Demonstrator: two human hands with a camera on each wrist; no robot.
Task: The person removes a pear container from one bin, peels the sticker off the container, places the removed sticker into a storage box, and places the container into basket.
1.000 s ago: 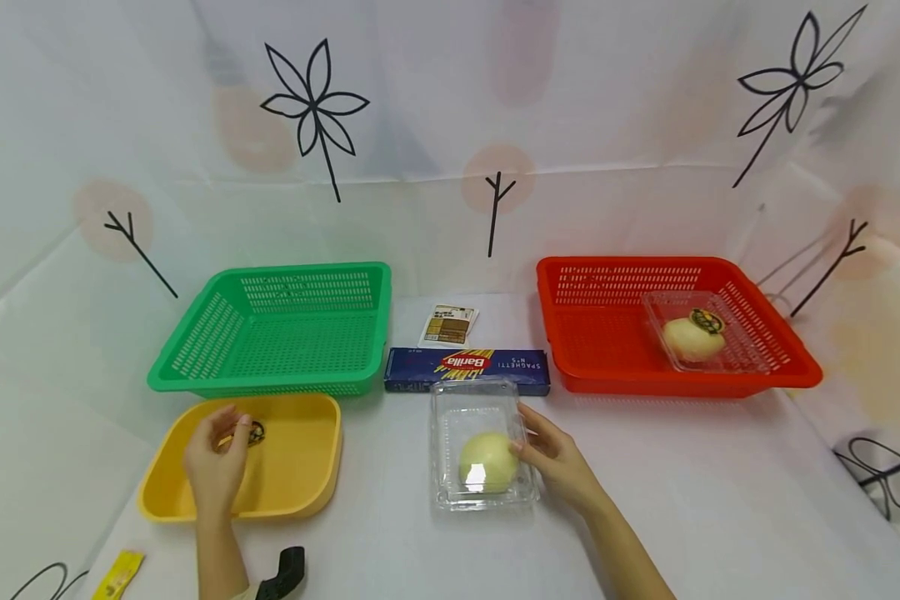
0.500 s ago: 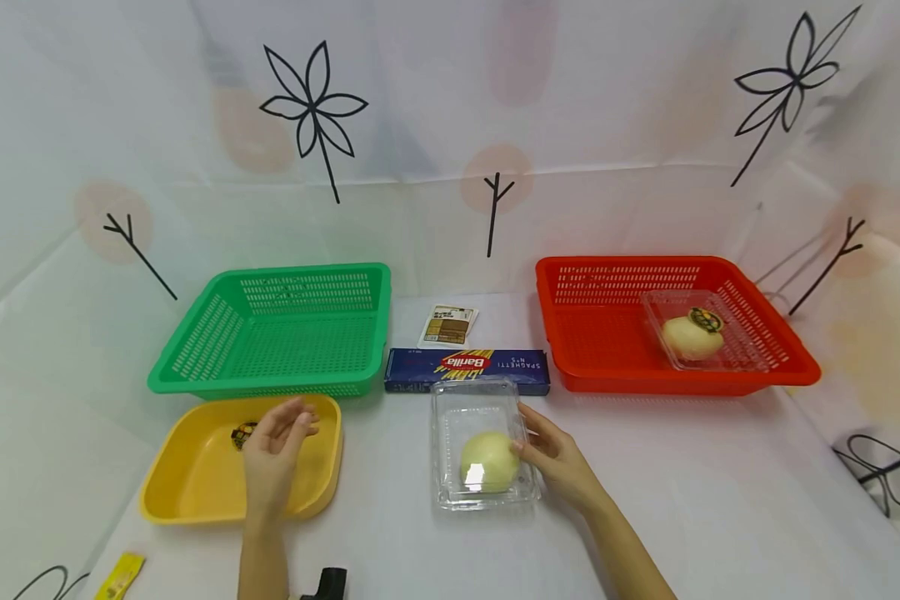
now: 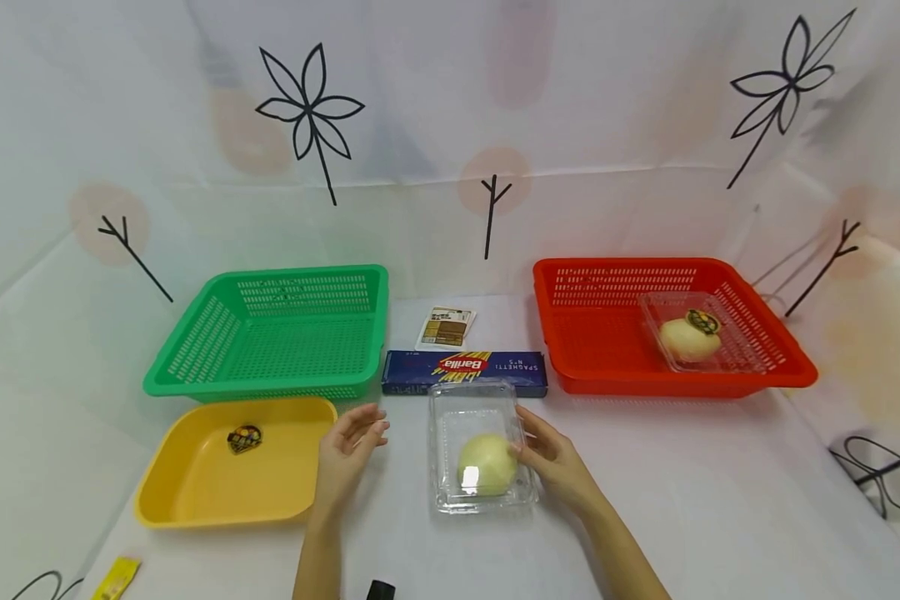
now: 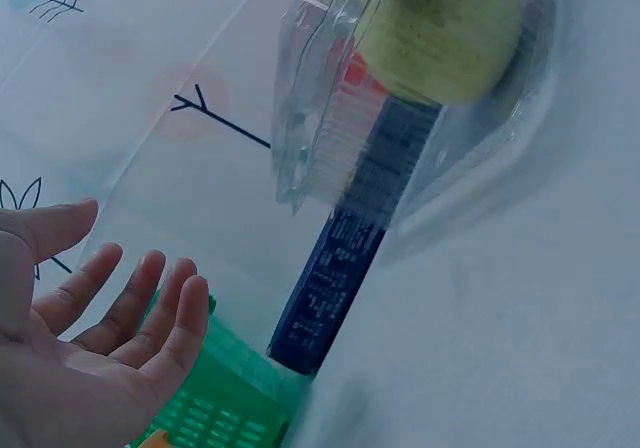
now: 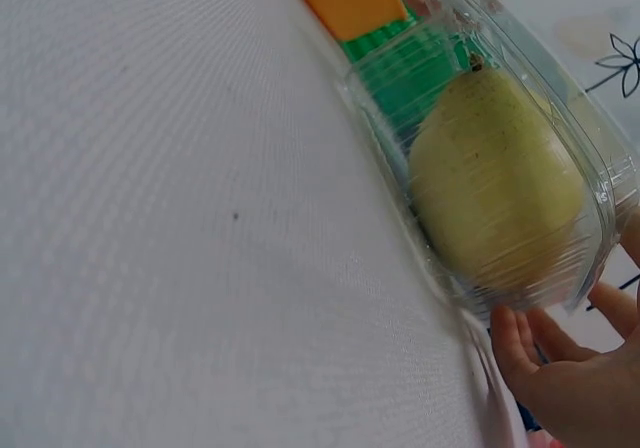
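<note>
On the white cloth in the head view stands a clear plastic clamshell box (image 3: 476,402) with a pale yellow-green, pear-like fruit (image 3: 487,465) inside. My right hand (image 3: 558,460) grips the box by its right side, thumb toward the front and fingers along the edge. In the right wrist view the fruit (image 5: 495,183) shows a dark stem end through the plastic. My left hand (image 3: 348,454) holds nothing; it hovers between the yellow tray (image 3: 195,492) and the box, palm toward the box. The left wrist view shows its fingers (image 4: 140,313) spread and loosely bent.
A dark patterned sticker (image 3: 244,438) lies in the yellow tray. Behind are a green basket (image 3: 307,342), a blue spaghetti box (image 3: 420,372), brown-and-white packets (image 3: 447,327) and a red basket (image 3: 592,333) holding another boxed fruit (image 3: 690,339) with a sticker. A yellow packet (image 3: 117,578) lies front left.
My left hand has moved right, from over the sticker in the yellow tray to beside the clamshell box. The sticker stays in the tray. My right hand keeps holding the box in place.
</note>
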